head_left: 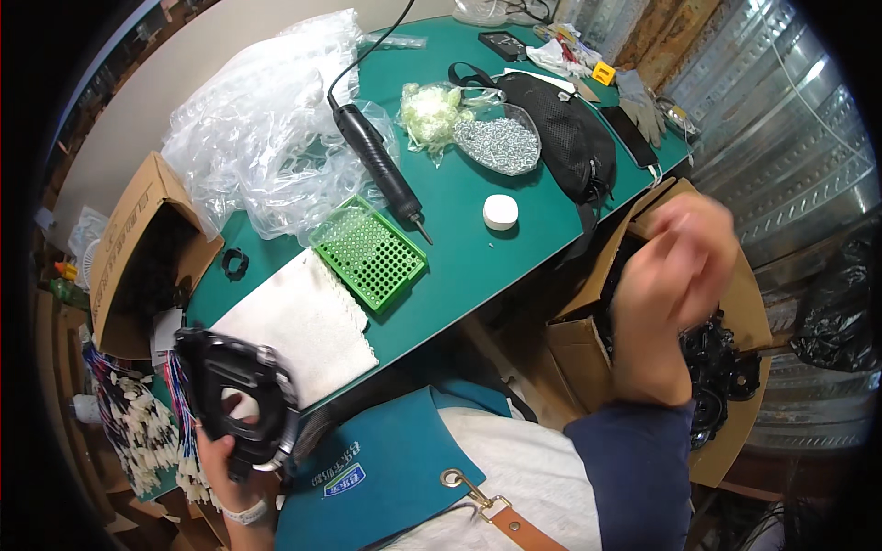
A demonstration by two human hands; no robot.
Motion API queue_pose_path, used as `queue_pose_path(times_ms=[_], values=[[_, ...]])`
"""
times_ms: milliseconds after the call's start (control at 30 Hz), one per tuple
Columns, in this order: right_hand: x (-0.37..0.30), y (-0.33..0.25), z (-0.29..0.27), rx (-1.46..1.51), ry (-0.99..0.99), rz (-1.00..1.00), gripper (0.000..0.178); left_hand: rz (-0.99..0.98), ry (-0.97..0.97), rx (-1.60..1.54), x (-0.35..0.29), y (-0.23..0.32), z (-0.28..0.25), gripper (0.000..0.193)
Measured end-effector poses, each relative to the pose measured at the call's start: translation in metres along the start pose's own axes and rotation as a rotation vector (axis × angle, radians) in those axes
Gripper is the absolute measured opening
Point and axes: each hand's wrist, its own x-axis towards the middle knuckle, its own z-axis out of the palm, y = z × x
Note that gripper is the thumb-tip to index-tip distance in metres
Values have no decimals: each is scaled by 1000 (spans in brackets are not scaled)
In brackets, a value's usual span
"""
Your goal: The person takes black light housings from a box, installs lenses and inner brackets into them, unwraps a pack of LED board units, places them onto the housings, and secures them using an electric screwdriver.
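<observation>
My left hand (228, 464) grips a black plastic housing (220, 363) with a round opening, tilted over the near left edge of the white cloth (294, 317). Its fingers are partly hidden behind the part. Raised over the cardboard box at the right, my right hand (682, 257) is smeared by motion; whether its fingers hold anything does not show. Black moulded parts (707, 395) fill that box (574, 363). On the green table, a green perforated tray (372, 257) with screws overlaps the cloth. Beside it lies a black electric screwdriver (381, 165), its bit toward me.
A small black ring-shaped part (235, 264) lies near the left cardboard box (138, 239). Clear plastic bags (276, 129) cover the back left. Farther right are a white round-cornered case (500, 212), bagged screws (501, 142), a black mesh bag (560, 129) and a phone (629, 138). Wire bundles (138, 432) hang at left.
</observation>
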Motion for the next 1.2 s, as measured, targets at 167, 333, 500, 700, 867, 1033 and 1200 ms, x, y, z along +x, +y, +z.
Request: queue_pose_path(times_ms=[167,333,500,700,867,1033,1200], values=[[-150,211,-106,-809,-74,620,16,13,258,-103,18,-16,-76,56],[-273,264,-92,-563,-897,1039,52,-117,271,70,26,-18,-84,52],[-244,213,-17,-325,-814,1024,52,71,237,592,17,-18,-95,62],[-193,190,-120,-265,-586,1180,51,497,108,1373,-3,31,-49,45],[-113,141,-168,-312,-310,1363,51,564,-183,1457,-9,59,-41,49],[-23,-9,-69,-22,-155,1291,52,668,-505,1259,-3,86,-6,53],[32,-48,-47,785,-188,797,53,876,-599,891,2,51,59,66]])
